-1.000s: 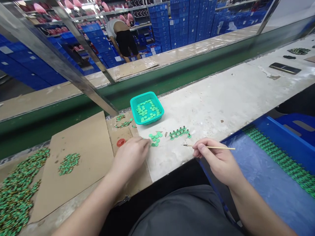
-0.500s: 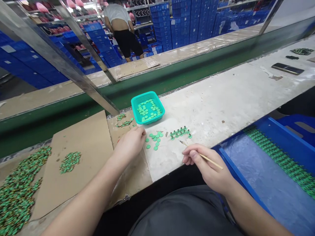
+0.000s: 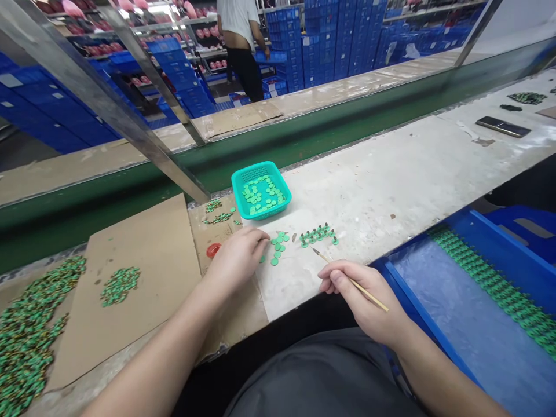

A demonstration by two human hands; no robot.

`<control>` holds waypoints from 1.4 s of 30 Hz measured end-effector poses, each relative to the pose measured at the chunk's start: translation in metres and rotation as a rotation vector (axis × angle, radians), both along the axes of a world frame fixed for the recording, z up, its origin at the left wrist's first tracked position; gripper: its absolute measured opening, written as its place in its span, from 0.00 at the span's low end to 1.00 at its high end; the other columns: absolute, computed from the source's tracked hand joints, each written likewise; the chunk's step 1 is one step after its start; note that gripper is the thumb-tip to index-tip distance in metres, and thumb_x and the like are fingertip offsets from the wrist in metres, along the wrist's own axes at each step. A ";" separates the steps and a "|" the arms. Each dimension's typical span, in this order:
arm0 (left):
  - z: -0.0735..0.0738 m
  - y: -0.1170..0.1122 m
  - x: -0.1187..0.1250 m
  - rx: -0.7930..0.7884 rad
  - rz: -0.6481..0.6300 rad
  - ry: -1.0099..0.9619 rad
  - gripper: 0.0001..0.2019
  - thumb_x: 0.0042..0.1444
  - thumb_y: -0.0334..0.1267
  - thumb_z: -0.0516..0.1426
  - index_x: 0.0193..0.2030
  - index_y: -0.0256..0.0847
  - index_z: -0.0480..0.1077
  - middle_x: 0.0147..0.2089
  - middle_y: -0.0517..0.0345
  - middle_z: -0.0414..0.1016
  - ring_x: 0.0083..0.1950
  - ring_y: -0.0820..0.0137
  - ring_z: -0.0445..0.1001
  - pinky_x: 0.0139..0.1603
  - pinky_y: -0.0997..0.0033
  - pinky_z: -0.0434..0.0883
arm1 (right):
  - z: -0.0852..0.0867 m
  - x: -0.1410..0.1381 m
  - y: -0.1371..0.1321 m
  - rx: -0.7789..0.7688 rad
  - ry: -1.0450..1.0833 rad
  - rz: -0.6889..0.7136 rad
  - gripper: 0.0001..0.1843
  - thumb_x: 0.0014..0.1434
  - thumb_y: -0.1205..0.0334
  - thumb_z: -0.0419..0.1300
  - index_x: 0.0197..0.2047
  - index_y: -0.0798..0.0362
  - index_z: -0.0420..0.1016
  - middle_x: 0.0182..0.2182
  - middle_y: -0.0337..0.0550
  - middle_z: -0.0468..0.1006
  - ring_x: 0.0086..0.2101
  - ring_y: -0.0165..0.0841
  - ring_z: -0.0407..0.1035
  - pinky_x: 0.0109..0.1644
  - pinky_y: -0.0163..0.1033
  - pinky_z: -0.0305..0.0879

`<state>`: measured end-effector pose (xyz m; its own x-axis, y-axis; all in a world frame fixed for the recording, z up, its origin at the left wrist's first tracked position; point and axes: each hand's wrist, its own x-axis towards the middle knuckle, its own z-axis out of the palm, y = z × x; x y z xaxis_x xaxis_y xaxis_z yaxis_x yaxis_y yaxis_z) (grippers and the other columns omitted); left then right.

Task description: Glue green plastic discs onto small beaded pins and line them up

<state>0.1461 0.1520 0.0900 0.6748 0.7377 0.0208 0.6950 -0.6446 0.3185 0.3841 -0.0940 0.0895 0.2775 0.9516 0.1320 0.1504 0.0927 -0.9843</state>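
My right hand [image 3: 362,292] grips a thin paintbrush [image 3: 351,281] by its pale wooden handle, its dark tip pointing up and left just above the worktop. My left hand [image 3: 241,252] rests low over the loose green discs [image 3: 278,248], its fingertips pinched together at their left side. Whatever lies between those fingertips is hidden. Right of the discs stand short rows of green discs with brown upright pieces on top [image 3: 319,233]. Behind my left hand sits a turquoise basket [image 3: 285,204] with more green discs inside.
A red round lid-like piece [image 3: 213,250] lies left of my left hand. Cardboard [image 3: 160,249] bears a small heap of green-brown pieces [image 3: 120,285]; a larger heap [image 3: 35,330] spreads farther left. A blue crate [image 3: 452,307] holds rows of finished-looking green pieces. A phone [image 3: 503,127] lies far right.
My left hand has shifted right onto the loose discs, uncovering the red piece. The paintbrush has moved slightly left. A person in the background has straightened up and moved right.
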 end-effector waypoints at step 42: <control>-0.022 -0.064 -0.044 0.045 0.100 -0.113 0.16 0.80 0.50 0.61 0.61 0.53 0.91 0.55 0.51 0.90 0.58 0.53 0.89 0.58 0.55 0.86 | 0.003 -0.014 -0.014 0.139 0.155 -0.079 0.26 0.89 0.33 0.66 0.63 0.42 0.97 0.49 0.49 0.96 0.48 0.41 0.91 0.56 0.44 0.91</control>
<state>0.1021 0.0881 0.0685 0.5893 0.7979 0.1267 0.7178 -0.5891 0.3711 0.3701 -0.1078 0.0927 0.3777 0.9017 0.2106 0.0102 0.2233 -0.9747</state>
